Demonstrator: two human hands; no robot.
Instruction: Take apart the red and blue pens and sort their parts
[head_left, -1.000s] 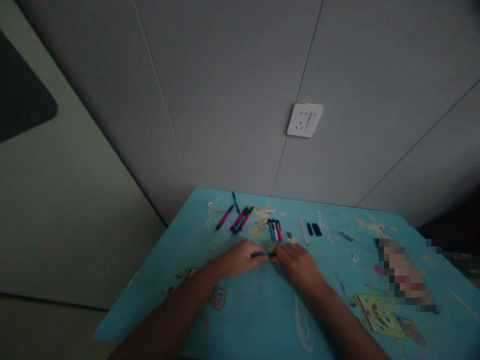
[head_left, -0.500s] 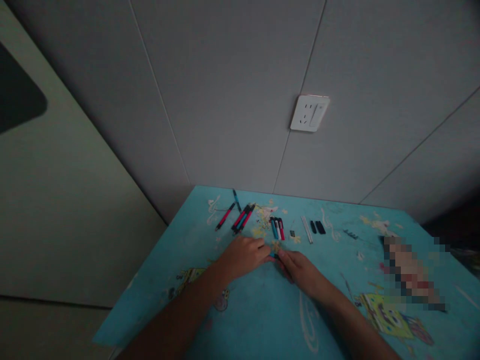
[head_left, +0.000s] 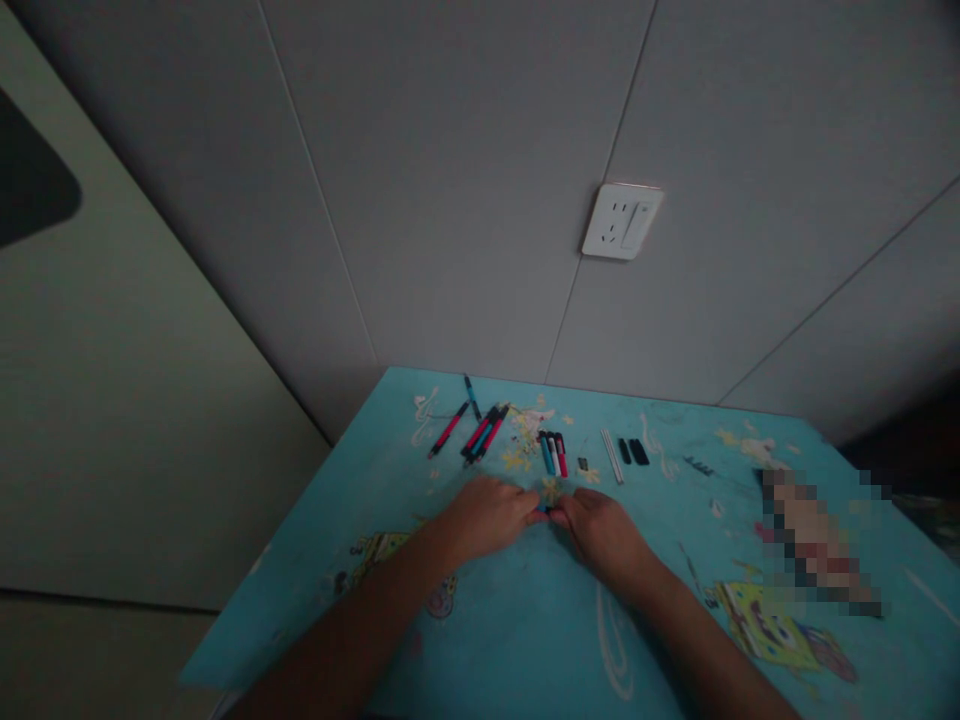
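Note:
Above the front middle of the table, my left hand [head_left: 491, 515] and my right hand [head_left: 604, 535] meet, fingertips almost touching. Both pinch a small blue-and-dark pen [head_left: 544, 510], of which only a short stretch shows between the fingers. Just beyond the hands lie short pen barrels [head_left: 553, 455] in blue, white and red with dark tops. To their right are a tiny dark piece [head_left: 583, 464], thin whitish sticks [head_left: 611, 457] and small black parts [head_left: 639, 452]. Several red and blue pens with black ends [head_left: 486, 435] are bunched farther left.
A blue cartoon-patterned cover lies over the table [head_left: 525, 640]. A single red pen [head_left: 448, 432] and a blue pen [head_left: 472, 396] rest at back left. On the right is a blurred-out flat item [head_left: 821, 545]. The grey wall behind carries a white socket [head_left: 622, 222].
My right hand has turned over, knuckles higher, and its fingers have closed in on the pen. My left hand stays nearly in place. The view has shifted slightly.

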